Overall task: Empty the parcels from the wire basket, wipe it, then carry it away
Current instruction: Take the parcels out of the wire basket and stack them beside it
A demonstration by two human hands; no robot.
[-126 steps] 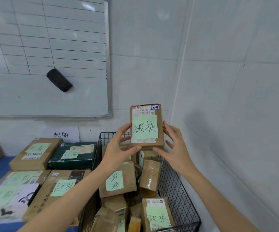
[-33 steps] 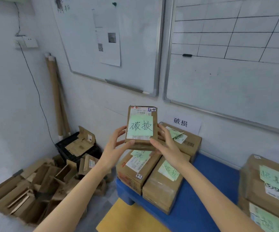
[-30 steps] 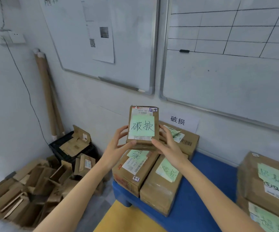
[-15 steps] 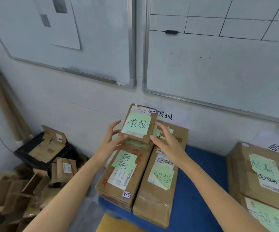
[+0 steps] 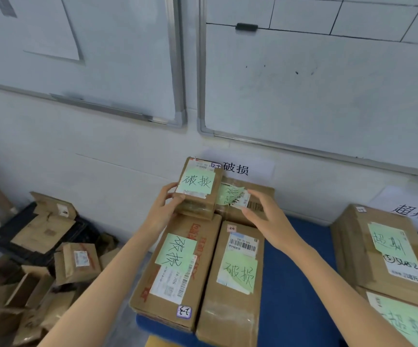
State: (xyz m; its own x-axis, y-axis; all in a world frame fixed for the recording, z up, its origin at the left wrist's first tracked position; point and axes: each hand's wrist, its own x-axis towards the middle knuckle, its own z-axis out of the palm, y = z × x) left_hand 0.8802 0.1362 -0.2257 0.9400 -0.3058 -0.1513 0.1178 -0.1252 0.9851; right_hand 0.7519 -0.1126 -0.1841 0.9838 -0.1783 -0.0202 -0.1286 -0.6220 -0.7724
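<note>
**Blue worktop (image 5: pixel 298 284) along a white wall, carrying cardboard parcels.**
At its left end lie a long brown cardboard parcel with red print (image 5: pixel 175 269) and, touching its right side, a plain long brown parcel (image 5: pixel 233 279), both bearing green notes. A third brown parcel (image 5: pixel 255 196) sits behind them. Well apart, a stack of brown boxes (image 5: pixel 383 251) stands on the right.

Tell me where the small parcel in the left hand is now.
In the head view the small parcel is at centre, on the far end of the left long box, below the wall sign; the left hand grips it.
</note>
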